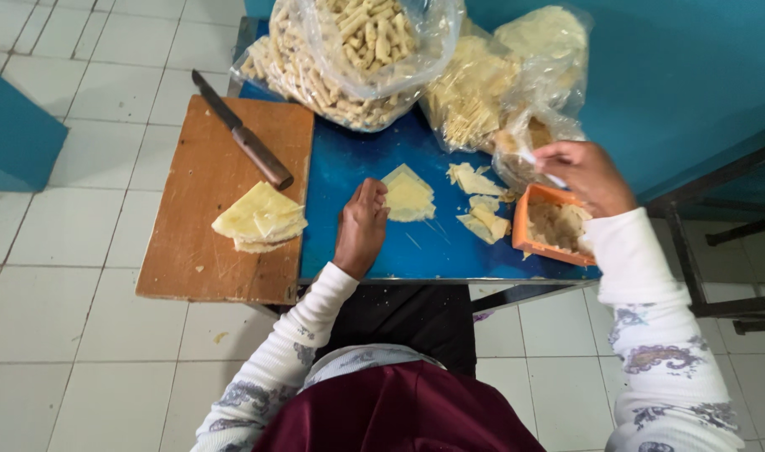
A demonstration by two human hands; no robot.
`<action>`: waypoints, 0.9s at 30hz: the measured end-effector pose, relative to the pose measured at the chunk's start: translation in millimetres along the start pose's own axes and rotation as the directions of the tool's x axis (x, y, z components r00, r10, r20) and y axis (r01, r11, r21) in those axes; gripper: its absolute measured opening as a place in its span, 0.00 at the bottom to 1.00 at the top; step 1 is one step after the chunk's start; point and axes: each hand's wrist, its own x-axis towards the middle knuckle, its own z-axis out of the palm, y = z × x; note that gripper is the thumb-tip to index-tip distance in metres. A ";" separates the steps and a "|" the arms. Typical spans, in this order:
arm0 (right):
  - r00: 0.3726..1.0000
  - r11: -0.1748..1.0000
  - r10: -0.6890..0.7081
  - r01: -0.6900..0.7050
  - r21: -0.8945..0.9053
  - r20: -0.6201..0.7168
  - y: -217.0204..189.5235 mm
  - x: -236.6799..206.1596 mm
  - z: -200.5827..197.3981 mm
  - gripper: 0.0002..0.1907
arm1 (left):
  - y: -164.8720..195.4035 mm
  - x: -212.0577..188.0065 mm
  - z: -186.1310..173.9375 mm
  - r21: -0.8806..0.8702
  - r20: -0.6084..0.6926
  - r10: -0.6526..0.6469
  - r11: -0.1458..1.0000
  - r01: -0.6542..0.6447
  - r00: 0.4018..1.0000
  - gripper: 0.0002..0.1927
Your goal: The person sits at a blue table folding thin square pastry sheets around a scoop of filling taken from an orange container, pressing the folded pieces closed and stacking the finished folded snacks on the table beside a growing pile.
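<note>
Maroon lap, left hand (pixel 361 226) flat, fingers touching dough sheet (pixel 408 194) on blue table (pixel 349 167), right hand (pixel 585 174) pinching white spoon (pixel 543 170) over orange tub (pixel 551 226)

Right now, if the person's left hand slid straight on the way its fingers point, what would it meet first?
The left hand rests on the blue table, fingers pointing away from the body. Its fingertips already sit at the edge of the triangular yellow wrapper, so that likely comes first; farther on lies the clear bag of rolled snacks.

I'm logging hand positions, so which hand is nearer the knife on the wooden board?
Left. The left hand rests on the blue table just right of the board, below the knife. The right hand is far right, over the orange tub.
</note>
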 end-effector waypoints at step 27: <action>0.605 0.344 -0.775 0.645 -0.682 0.181 1.7 -40.9 132.9 0.05 | -2.8 1.4 1.4 -0.164 0.009 0.037 0.986 -0.035 0.999 0.17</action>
